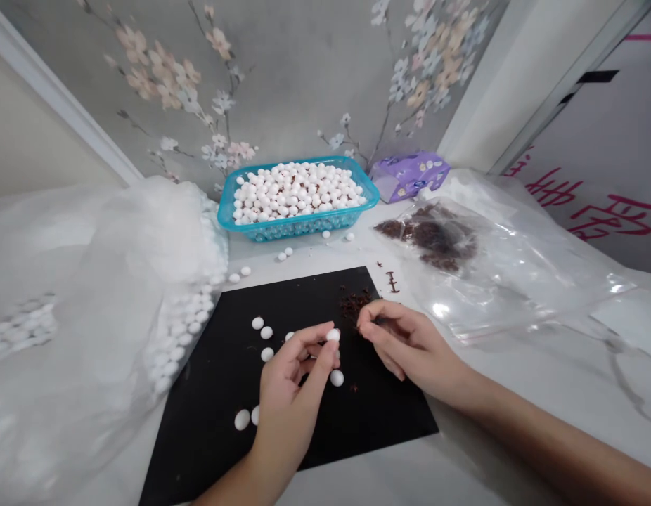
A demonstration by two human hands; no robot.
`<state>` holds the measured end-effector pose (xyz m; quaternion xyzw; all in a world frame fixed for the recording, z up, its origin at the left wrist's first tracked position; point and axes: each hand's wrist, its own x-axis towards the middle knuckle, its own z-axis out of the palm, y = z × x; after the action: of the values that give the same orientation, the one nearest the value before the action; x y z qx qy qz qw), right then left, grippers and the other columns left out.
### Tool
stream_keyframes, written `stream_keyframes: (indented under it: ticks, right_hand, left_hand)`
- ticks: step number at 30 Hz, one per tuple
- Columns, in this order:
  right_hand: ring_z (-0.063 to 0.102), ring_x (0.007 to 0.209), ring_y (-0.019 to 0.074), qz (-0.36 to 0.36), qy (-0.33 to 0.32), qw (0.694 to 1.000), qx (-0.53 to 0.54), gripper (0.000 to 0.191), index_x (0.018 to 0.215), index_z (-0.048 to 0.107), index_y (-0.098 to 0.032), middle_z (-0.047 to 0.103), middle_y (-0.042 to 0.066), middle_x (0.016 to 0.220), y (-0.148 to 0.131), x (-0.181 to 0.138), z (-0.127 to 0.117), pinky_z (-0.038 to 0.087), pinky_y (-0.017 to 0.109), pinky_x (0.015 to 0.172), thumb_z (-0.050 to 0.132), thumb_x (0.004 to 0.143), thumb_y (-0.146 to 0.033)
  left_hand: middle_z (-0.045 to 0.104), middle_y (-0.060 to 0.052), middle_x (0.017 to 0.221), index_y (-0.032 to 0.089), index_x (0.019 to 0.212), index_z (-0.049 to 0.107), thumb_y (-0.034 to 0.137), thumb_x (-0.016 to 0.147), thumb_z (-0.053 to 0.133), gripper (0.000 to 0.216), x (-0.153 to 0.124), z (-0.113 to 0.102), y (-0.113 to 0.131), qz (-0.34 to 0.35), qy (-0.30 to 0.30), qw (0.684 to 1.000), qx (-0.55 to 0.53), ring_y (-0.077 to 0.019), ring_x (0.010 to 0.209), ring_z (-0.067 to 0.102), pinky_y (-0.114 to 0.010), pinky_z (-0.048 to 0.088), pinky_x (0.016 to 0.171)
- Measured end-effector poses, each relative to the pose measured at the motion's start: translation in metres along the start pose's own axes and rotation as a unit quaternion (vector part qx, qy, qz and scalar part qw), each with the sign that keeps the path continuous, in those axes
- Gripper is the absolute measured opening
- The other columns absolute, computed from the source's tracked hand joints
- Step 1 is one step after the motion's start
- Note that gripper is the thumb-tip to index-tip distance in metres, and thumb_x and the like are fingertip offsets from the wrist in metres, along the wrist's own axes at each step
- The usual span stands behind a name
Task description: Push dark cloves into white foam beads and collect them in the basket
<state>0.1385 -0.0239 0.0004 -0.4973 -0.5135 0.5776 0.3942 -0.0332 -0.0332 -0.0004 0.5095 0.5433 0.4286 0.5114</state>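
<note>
My left hand [299, 383] pinches a small white ball [332, 335] between thumb and index finger, above a black mat [214, 379]. My right hand [402, 341] has its thumb and forefinger pressed together beside a little heap of dark reddish-brown pieces [353, 302]. Whatever sits between those fingertips is too small to make out. Several more white balls lie on the mat around my left hand, one loose ball [337, 378] just below its fingers. A single brown piece [353, 387] rests near that ball.
Behind the mat stands a blue basket [299, 230] full of white balls with brown bits among them. At left spreads a large clear bag [109, 281] of white balls. A plastic bag of brown pieces [436, 235] and a purple packet [410, 176] are at right.
</note>
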Motion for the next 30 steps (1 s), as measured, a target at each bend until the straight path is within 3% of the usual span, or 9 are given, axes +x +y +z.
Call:
stream_keyframes:
  ticks: [3, 7, 12, 22, 30]
  right_hand:
    - [0.03, 0.035, 0.0028, 0.015, -0.054, 0.998, 0.042, 0.021, 0.084, 0.049, -0.02, 0.033, -0.011, 0.045, 0.002, -0.0034, 0.0056, 0.024, 0.015, 0.035, 0.047, 0.088, -0.04]
    - [0.028, 0.037, 0.0024, 0.019, -0.081, 0.993, 0.087, 0.021, 0.083, 0.047, -0.02, 0.031, -0.011, 0.048, 0.004, -0.0019, 0.0072, 0.024, 0.015, 0.035, 0.048, 0.088, -0.039]
    - [0.028, 0.039, 0.0019, 0.023, -0.09, 0.989, 0.112, 0.019, 0.082, 0.048, -0.019, 0.032, -0.011, 0.051, 0.0022, -0.0007, 0.007, 0.024, 0.015, 0.037, 0.049, 0.088, -0.037]
    - [0.028, 0.038, 0.0007, 0.032, -0.082, 0.991, 0.106, 0.021, 0.079, 0.048, -0.018, 0.034, -0.011, 0.053, 0.0027, -0.0023, 0.0067, 0.023, 0.015, 0.036, 0.054, 0.085, -0.038]
    - [0.029, 0.033, 0.001, 0.034, -0.1, 0.986, 0.127, 0.025, 0.077, 0.047, -0.019, 0.034, -0.013, 0.045, 0.0054, 0.0018, 0.0037, 0.023, 0.014, 0.032, 0.059, 0.081, -0.039]
  left_hand:
    - [0.068, 0.003, 0.073, 0.022, 0.092, 0.068, 0.026, 0.076, 0.065, 0.017, 0.0003, 0.0001, 0.0008, 0.009, -0.007, 1.0, 0.001, -0.0067, 0.063, 0.062, -0.011, 0.051, 0.059]
    - [0.066, 0.004, 0.067, 0.023, 0.088, 0.07, 0.022, 0.073, 0.067, 0.015, 0.0009, 0.001, 0.0011, 0.014, -0.014, 1.0, 0.005, -0.006, 0.059, 0.061, -0.01, 0.051, 0.057]
    - [0.069, 0.002, 0.077, 0.022, 0.088, 0.069, 0.02, 0.07, 0.069, 0.019, 0.0013, 0.0013, 0.0006, 0.017, -0.002, 1.0, 0.003, -0.0075, 0.064, 0.063, -0.011, 0.052, 0.057]
    - [0.071, 0.002, 0.07, 0.024, 0.078, 0.073, 0.021, 0.066, 0.072, 0.012, 0.0, 0.0013, 0.0004, 0.02, 0.013, 1.0, 0.017, -0.0085, 0.061, 0.063, -0.012, 0.052, 0.058]
    - [0.073, 0.0, 0.079, 0.024, 0.078, 0.074, 0.023, 0.067, 0.072, 0.011, 0.0002, -0.002, 0.001, 0.005, -0.01, 1.0, 0.001, -0.012, 0.065, 0.066, -0.016, 0.055, 0.06]
